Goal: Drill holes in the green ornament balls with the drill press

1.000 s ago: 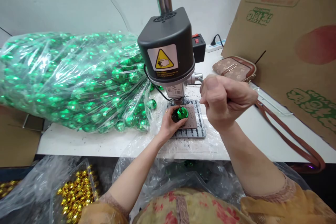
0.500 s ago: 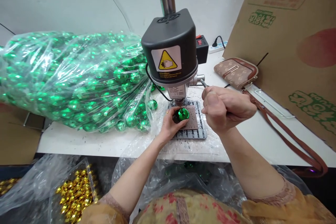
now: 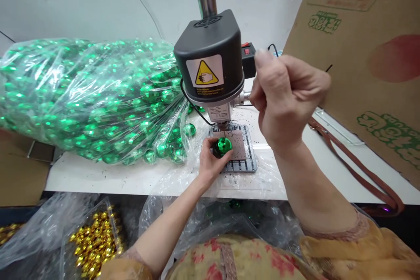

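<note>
My left hand (image 3: 211,162) pinches a shiny green ball (image 3: 224,145) between thumb and fingers, over the slotted base plate (image 3: 250,153) of a small drill press (image 3: 208,59). A thin bit (image 3: 225,133) points down just above the ball; whether the two touch I cannot tell. A brownish square pad (image 3: 239,144) lies on the plate under the ball. My right hand (image 3: 285,96), closed in a fist, is raised at the right side of the drill press, by its feed lever, which the fingers mostly hide.
A clear plastic bag (image 3: 92,100) of green faceted balls fills the table's left side. Dark shavings lie around the plate. At the right stand a cardboard box (image 3: 354,74) and a brown strap (image 3: 357,162). Gold balls (image 3: 95,245) sit in a clear container below left.
My right hand has risen with the lever, now covering the patterned purse. The bit stands higher relative to the green ball, which my left hand has shifted slightly left.
</note>
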A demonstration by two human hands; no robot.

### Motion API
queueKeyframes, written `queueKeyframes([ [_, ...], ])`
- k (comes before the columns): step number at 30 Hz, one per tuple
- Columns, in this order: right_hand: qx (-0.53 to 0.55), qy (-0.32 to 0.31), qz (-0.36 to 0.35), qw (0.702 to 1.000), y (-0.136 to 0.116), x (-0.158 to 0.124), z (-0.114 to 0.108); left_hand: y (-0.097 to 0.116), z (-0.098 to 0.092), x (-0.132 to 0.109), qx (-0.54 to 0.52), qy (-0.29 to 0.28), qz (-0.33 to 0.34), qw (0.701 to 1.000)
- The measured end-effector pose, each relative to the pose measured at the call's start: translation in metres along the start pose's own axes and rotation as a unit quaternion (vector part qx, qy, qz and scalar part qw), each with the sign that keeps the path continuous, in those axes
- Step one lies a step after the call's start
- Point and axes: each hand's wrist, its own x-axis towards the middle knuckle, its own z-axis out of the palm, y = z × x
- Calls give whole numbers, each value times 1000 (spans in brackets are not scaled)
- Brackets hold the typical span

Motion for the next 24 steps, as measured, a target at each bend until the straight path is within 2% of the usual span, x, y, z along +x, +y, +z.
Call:
queueKeyframes([
  [1, -1, -4, 5, 1000, 0, 3, 1, 3, -6, -12, 8, -5, 11, 1000],
  [2, -4, -9, 8, 1000, 0, 5, 2, 6, -13, -26, 7, -34, 34, 999],
  [4, -6, -15, 8, 1000, 2, 5, 1, 7, -25, -56, -6, -164, 112, 980],
  [6, 2, -12, 1, 1000, 3, 4, 0, 3, -34, -84, 22, -309, 221, 925],
  [8, 8, -6, -1, 1000, 5, 3, 0, -6, -37, -106, 118, -392, 326, 852],
  [10, 16, 2, 1, 1000, 6, 3, 0, -17, -37, -120, 225, -407, 378, 801],
  [11, 23, 4, 2, 1000, 6, 3, 0, -22, -38, -124, 254, -403, 384, 791],
  [13, 42, 6, -1, 999, 7, 3, 0, -29, -39, -126, 246, -375, 393, 803],
  [15, 53, 6, -5, 999, 8, 2, 0, -32, -43, -114, 199, -306, 424, 829],
  [17, 55, 7, -4, 998, 8, 1, 0, -31, -48, -84, 184, -208, 435, 857],
  [18, 55, 8, -2, 998, 8, 0, 0, -31, -50, -62, 204, -163, 418, 870],
  [20, 58, 8, -4, 998, 9, -1, 0, -30, -53, -9, 272, -113, 328, 898],
  [22, 56, 9, -9, 998, 9, -1, 0, -32, -55, 44, 384, -116, 229, 887],
  [24, 39, 12, -6, 999, 9, -2, -1, -37, -58, 86, 497, -139, 136, 846],
])
